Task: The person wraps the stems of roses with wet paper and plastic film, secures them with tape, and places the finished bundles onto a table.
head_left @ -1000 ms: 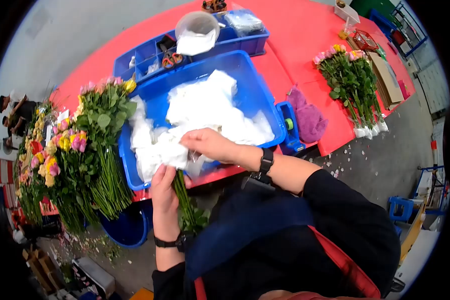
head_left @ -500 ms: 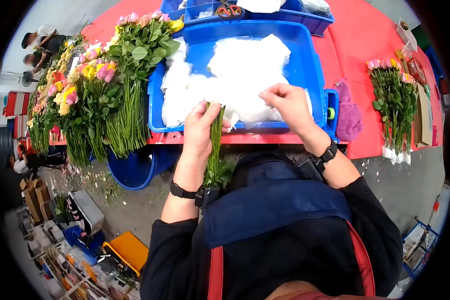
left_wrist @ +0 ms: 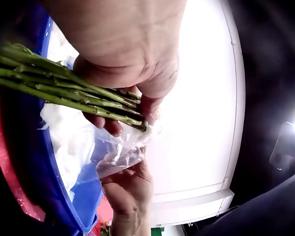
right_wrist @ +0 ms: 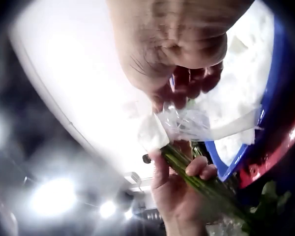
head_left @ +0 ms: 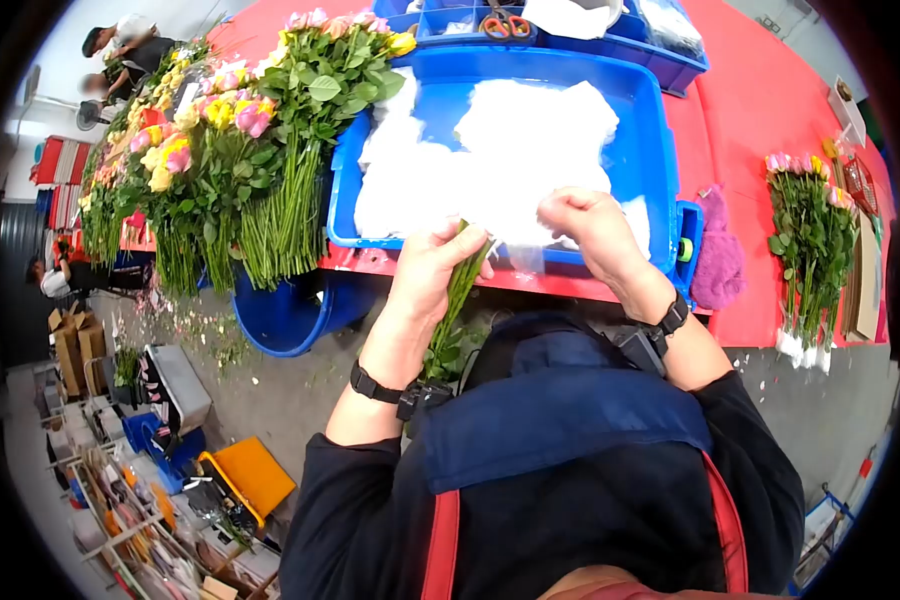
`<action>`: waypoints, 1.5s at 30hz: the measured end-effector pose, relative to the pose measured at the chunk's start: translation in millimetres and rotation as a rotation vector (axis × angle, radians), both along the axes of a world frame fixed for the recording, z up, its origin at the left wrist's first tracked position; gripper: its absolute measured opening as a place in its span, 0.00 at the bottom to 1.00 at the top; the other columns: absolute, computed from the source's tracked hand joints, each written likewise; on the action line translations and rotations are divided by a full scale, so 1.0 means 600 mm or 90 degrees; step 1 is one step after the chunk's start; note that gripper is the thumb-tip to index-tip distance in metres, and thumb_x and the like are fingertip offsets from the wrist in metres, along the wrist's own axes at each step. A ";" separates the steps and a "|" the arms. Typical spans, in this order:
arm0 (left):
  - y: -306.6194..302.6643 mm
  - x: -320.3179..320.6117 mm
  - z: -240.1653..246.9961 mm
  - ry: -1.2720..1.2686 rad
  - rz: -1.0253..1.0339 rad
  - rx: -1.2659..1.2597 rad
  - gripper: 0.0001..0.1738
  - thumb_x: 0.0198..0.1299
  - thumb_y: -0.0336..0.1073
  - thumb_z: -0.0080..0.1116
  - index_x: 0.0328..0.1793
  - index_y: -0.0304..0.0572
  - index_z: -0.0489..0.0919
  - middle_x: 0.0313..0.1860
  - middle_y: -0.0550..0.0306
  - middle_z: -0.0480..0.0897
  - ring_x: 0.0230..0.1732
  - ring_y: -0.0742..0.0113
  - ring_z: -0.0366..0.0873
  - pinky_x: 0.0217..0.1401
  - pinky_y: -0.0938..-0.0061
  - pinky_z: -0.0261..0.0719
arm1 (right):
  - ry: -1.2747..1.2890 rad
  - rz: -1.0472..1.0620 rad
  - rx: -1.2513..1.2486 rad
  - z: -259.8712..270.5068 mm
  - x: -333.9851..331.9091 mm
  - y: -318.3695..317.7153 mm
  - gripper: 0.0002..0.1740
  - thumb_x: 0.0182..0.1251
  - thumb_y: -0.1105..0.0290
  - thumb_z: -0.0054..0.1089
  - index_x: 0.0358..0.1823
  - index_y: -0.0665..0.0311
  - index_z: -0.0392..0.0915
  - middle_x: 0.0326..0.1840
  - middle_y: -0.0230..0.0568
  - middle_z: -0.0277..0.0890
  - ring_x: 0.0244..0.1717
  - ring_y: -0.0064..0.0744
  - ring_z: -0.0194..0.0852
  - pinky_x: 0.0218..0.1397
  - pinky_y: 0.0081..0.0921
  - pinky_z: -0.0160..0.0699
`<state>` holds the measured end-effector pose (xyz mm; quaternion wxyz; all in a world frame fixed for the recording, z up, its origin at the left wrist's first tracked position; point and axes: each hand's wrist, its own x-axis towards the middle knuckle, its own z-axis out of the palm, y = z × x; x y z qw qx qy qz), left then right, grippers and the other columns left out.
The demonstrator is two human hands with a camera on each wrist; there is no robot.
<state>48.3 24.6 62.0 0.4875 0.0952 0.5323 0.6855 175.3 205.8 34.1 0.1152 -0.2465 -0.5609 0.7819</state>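
Note:
My left hand [head_left: 428, 272] grips a bundle of green flower stems [head_left: 458, 285] in front of the blue tray [head_left: 635, 100]. In the right wrist view a white wad [right_wrist: 155, 133] covers the cut ends of the stems, with the left thumb against it. Slightly to the right, my right hand [head_left: 598, 235] pinches a clear plastic bag [left_wrist: 122, 161]. The bag lies close beside the stem ends in both wrist views. White wet-looking wadding [head_left: 440, 190] fills much of the tray. The flower heads of the held stems are hidden below my arm.
Bunches of pink and yellow roses [head_left: 295, 190] lie left of the tray, over a blue bucket [head_left: 290, 320]. Scissors [head_left: 510, 28] sit in the divided blue box behind. A purple cloth [head_left: 718, 250] and wrapped roses [head_left: 808, 250] are at the right.
My right hand left the white wad at the stem ends, moved right, and now holds a clear bag. The left hand keeps the stems, now tilted. The head view has shifted.

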 end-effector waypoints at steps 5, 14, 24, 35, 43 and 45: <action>0.004 0.030 -0.007 0.153 0.105 -0.115 0.05 0.57 0.27 0.64 0.36 0.31 0.82 0.34 0.60 0.80 0.25 0.77 0.75 0.27 0.82 0.71 | 0.085 -0.054 -0.032 0.027 -0.032 -0.018 0.06 0.62 0.71 0.62 0.35 0.68 0.83 0.31 0.32 0.80 0.32 0.20 0.73 0.36 0.19 0.72; -0.028 0.003 -0.035 0.421 0.109 -0.179 0.08 0.56 0.26 0.63 0.39 0.31 0.77 0.41 0.52 0.80 0.27 0.69 0.80 0.27 0.79 0.76 | 0.229 0.156 0.684 0.050 -0.024 -0.100 0.04 0.57 0.75 0.59 0.34 0.64 0.77 0.31 0.45 0.76 0.36 0.49 0.76 0.39 0.36 0.75; -0.040 -0.054 0.009 0.013 0.071 0.037 0.12 0.68 0.36 0.53 0.50 0.36 0.74 0.35 0.53 0.81 0.25 0.66 0.79 0.24 0.75 0.78 | 0.041 0.330 0.062 -0.064 -0.066 -0.210 0.20 0.67 0.62 0.62 0.53 0.68 0.75 0.32 0.33 0.77 0.35 0.22 0.73 0.41 0.23 0.74; -0.089 -0.005 -0.053 0.207 -0.029 -0.045 0.10 0.65 0.32 0.58 0.48 0.33 0.78 0.35 0.57 0.83 0.34 0.72 0.80 0.38 0.78 0.79 | -0.040 0.409 0.508 -0.002 -0.013 -0.173 0.24 0.68 0.55 0.59 0.51 0.71 0.78 0.32 0.47 0.82 0.34 0.27 0.80 0.41 0.25 0.76; -0.036 0.045 -0.043 0.221 -0.190 -0.085 0.19 0.63 0.30 0.59 0.59 0.36 0.70 0.28 0.62 0.76 0.19 0.80 0.69 0.21 0.82 0.69 | -0.127 -0.052 0.120 -0.012 0.050 -0.141 0.12 0.67 0.68 0.59 0.43 0.71 0.80 0.33 0.37 0.81 0.33 0.22 0.76 0.37 0.24 0.74; -0.030 0.051 -0.037 0.127 -0.233 0.000 0.24 0.62 0.33 0.60 0.62 0.39 0.66 0.26 0.64 0.72 0.17 0.80 0.64 0.18 0.83 0.64 | -0.002 -0.139 0.359 -0.049 0.065 -0.144 0.09 0.65 0.69 0.59 0.39 0.67 0.82 0.32 0.44 0.81 0.31 0.34 0.79 0.37 0.31 0.75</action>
